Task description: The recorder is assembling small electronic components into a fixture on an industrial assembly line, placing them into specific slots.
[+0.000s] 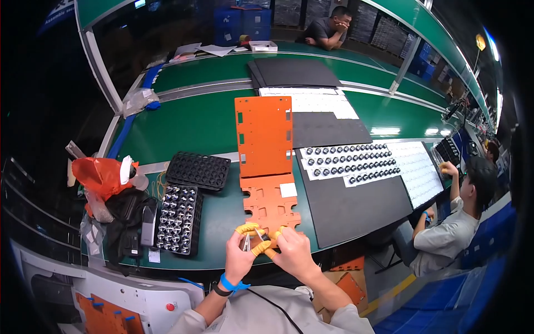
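Observation:
My two hands meet over the near edge of an orange fixture [267, 195], yellow covers on their fingertips. My left hand [240, 257] is closed, with slim silver prongs, like tweezers [247, 242], showing between its fingers. A small black round part [265, 237] is pinched between the hands, partly hidden by fingers. My right hand [293, 253] is closed on that part from the other side. Behind the cut-out lower plate, the fixture's orange lid [265, 135] stands upright. A white label [288, 190] lies on the lower plate.
Left of the fixture are a black tray of silver-topped round parts [177, 220], another black tray [198, 170] and an orange bag [100, 173]. Rows of black round parts [350, 161] sit on a dark board [356, 211] at right. One co-worker [456, 217] sits right, another person [328, 30] leans opposite.

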Available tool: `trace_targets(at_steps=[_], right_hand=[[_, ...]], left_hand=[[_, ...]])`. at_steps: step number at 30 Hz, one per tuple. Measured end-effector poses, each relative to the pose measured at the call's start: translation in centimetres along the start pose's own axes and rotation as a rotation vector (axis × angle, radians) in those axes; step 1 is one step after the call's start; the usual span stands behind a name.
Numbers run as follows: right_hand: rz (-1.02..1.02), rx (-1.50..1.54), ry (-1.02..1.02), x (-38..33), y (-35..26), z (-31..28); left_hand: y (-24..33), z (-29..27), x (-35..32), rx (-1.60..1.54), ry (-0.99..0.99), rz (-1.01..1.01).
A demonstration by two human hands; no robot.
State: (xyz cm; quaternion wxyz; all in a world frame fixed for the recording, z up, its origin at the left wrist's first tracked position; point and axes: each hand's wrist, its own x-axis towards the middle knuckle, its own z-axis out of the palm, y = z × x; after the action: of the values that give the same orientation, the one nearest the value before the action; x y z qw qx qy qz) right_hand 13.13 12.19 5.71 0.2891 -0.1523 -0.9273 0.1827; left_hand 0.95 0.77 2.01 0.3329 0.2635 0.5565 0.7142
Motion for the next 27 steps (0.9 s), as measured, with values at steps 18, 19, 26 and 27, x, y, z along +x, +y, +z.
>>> trace_targets(at_steps=[18, 19, 26, 27], right_hand=[[0.841, 0.514, -0.494, 3.5, 15.6, 0.0], [0.839, 0.561, -0.556, 3.8, 16.0, 0.0], [0.506, -0.429, -0.325, 4.7, 13.0, -0.9], [0.487, -0.417, -0.331, 5.2, 11.8, -0.5]], left_hand=[[-1.2, 0.1, -0.8, 0.016, 0.128, 0.232], [-1.3, -0.1, -1.0, 0.023, 0.135, 0.231], [-3.8, -3.7, -0.3, -0.858, 0.042, -0.266], [-3.8, -4.1, -0.2, -0.934, 0.013, -0.305]])
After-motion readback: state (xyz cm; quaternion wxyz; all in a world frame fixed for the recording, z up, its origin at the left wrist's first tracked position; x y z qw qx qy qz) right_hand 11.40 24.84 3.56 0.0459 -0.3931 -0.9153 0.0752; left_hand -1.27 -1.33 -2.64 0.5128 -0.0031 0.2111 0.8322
